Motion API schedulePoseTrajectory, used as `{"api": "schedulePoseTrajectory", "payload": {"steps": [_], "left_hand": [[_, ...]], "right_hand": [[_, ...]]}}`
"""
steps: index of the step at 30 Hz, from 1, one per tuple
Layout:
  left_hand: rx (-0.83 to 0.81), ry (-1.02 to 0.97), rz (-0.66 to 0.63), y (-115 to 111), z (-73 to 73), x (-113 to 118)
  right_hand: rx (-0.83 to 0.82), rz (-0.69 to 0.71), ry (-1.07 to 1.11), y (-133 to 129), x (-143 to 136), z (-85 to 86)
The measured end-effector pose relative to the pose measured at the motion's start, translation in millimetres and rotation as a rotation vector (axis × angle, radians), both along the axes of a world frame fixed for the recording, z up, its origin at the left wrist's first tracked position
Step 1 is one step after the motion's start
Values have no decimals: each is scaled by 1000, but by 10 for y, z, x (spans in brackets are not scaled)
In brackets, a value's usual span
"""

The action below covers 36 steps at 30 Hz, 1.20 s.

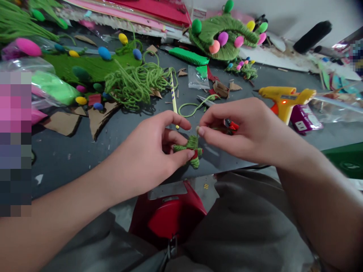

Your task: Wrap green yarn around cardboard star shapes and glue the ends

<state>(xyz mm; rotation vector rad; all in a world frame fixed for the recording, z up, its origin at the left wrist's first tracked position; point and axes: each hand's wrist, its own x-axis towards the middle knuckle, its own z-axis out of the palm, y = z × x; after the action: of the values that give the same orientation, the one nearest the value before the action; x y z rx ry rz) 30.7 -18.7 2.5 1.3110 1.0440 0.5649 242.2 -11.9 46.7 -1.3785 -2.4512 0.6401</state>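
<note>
Between my hands is a small red star-like shape (194, 151) partly wrapped in green yarn. My left hand (154, 151) grips it, thumb on the red part and fingers behind. In my right hand (235, 124), thumb and forefinger pinch a strand of green yarn (197, 133) just above the shape. A loop of green yarn (188, 113) lies on the table beyond, leading toward scissors (205, 100) whose blades show while the handles are partly hidden by my right hand. A yellow patterned pencil (173, 94) lies beyond my left fingers.
A tangled green yarn pile (138, 85) sits at the back left near cardboard scraps (64, 122). A green box cutter (188, 56) lies at the back. On the right, a yellow glue gun (279, 94) shows an orange light. A yarn-wrapped wreath (218, 36) with coloured eggs stands farther back.
</note>
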Motion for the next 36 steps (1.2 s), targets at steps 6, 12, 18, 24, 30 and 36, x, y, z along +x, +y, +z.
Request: {"api": "schedulePoseTrajectory", "payload": {"steps": [6, 12, 18, 24, 30, 36], "left_hand": [[11, 24, 75, 16, -20, 17], [53, 33, 230, 96, 57, 4], [84, -55, 303, 153, 49, -47], [71, -183, 315, 167, -36, -71], [76, -190, 324, 166, -19, -84], [-67, -243, 313, 173, 5, -71]], "right_hand": [[-66, 114, 17, -48, -81, 61], [72, 179, -7, -139, -104, 34], [239, 240, -176, -202, -71, 37], [316, 164, -212, -301, -31, 98], [322, 124, -212, -312, -2, 82], [278, 106, -203, -248, -1, 58]]}}
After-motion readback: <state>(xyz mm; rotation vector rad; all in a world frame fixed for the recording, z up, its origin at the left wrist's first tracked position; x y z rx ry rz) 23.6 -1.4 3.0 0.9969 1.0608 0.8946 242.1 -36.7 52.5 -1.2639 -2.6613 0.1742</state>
